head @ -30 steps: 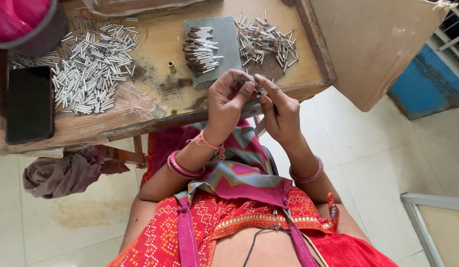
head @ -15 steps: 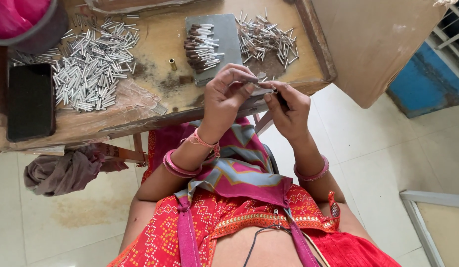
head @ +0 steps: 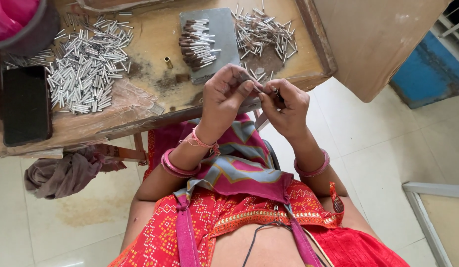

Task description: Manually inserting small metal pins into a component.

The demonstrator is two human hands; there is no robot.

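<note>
I see my left hand (head: 228, 97) and right hand (head: 284, 105) raised together just in front of the worn wooden table's (head: 155, 106) near edge, fingertips touching, both pinching a small thin dark metal pin (head: 275, 94) between them, most of it hidden by the fingers. Beyond them a grey flat metal plate (head: 224, 29) carries a stack of short dark-tipped tubes (head: 196, 43), with a loose heap of silver tubes (head: 263, 30) to its right and a larger silver pile (head: 86, 69) to its left.
</note>
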